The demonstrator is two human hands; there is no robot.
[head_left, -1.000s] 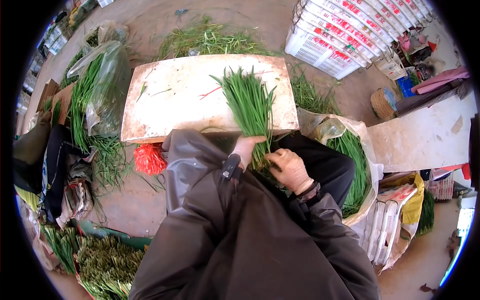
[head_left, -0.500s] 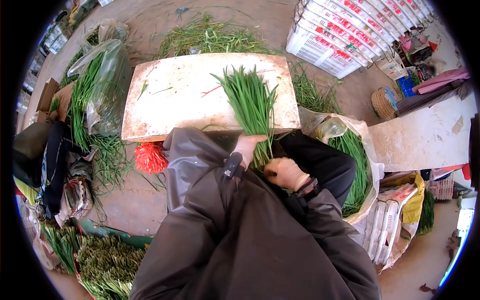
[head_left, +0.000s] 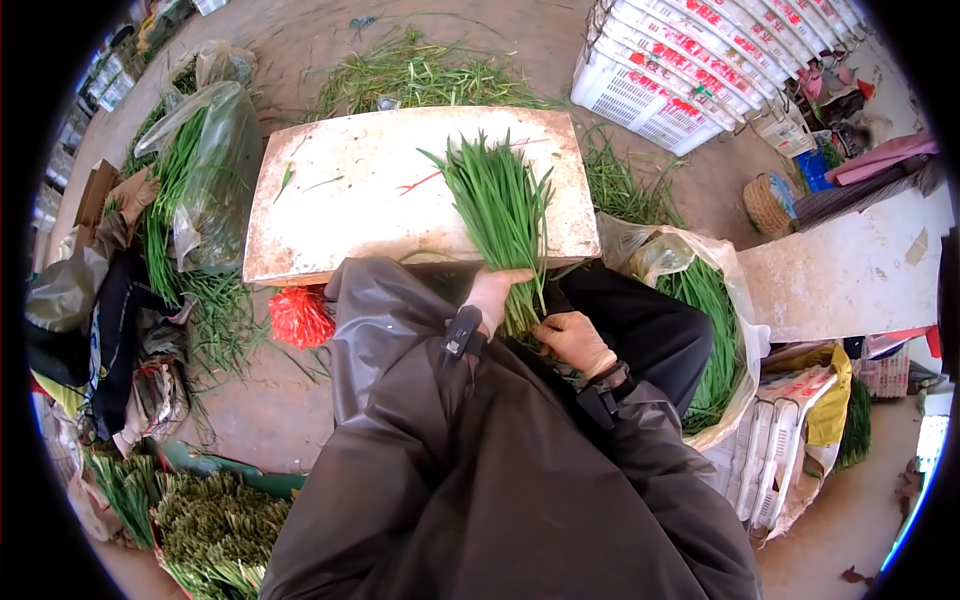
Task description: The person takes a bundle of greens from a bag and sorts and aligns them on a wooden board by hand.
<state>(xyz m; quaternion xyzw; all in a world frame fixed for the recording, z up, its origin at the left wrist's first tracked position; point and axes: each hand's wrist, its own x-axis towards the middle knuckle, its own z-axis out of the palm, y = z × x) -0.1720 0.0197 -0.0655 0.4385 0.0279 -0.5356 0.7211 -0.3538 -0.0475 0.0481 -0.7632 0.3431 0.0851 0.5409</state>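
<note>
A bunch of long green garlic chives [head_left: 497,205] lies with its leafy tips on the white board and its cut ends over my lap. My left hand [head_left: 490,298], gloved, is wrapped around the lower part of the bunch. At the stalk ends, my right hand [head_left: 575,342], also gloved, has its fingers pinched together on the chives' lower stalks; the fingertips are partly hidden. A worn white board [head_left: 350,215] stands in front of my knees, with a red strip and a few loose leaves on it.
An open plastic bag of chives [head_left: 705,345] stands at my right. Stacked white crates [head_left: 650,100] are behind it. At left are another chive bag [head_left: 215,190], a co-worker's sleeve [head_left: 125,290], red twine [head_left: 300,315] and packed bundles [head_left: 215,525]. Loose leaves [head_left: 420,75] litter the floor.
My right hand has shifted slightly right and turned, its fingers now extended toward the stalk ends. My left hand and the bunch stay nearly still. The co-worker at left has moved an arm upward.
</note>
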